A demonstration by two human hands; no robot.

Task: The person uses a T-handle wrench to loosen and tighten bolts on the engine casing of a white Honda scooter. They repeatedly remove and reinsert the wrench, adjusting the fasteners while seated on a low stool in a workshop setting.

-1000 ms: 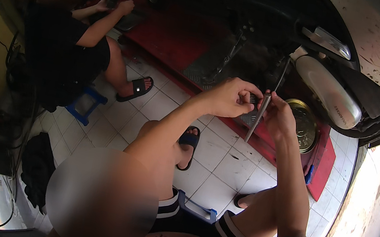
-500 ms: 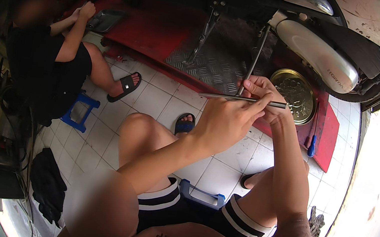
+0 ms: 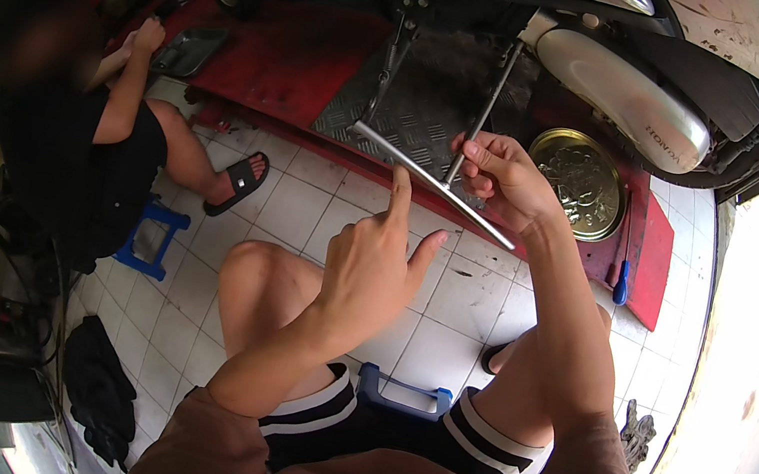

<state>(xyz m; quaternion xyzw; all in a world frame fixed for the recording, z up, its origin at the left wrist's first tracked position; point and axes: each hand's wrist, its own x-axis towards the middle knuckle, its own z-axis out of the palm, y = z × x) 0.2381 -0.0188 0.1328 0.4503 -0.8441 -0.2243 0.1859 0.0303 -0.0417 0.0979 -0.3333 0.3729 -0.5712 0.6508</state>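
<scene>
A long metal T-handle wrench (image 3: 481,224) has its shaft reaching up to the underside of a motorcycle, beside the front of its silver exhaust muffler (image 3: 626,103). What the shaft's far end meets is too dark to make out. My right hand (image 3: 508,181) has its fingers wrapped round the shaft just above the crossbar. The crossbar slants down to the right. My left hand (image 3: 362,259) lies below the bar with index finger stretched up to it and thumb spread; whether the fingertip touches the bar, I cannot tell.
A round gold tray (image 3: 623,204) of small parts stands on the red lift platform (image 3: 291,49), near a blue-handled screwdriver (image 3: 623,284). On the left another person (image 3: 45,117) sits by a blue stool (image 3: 151,242). A black cloth (image 3: 100,381) lies on the tiled floor.
The crossbar has turned from nearly level to a slant. My left hand has come off its hold on the bar and moved left and down, while my right hand stays on the shaft.
</scene>
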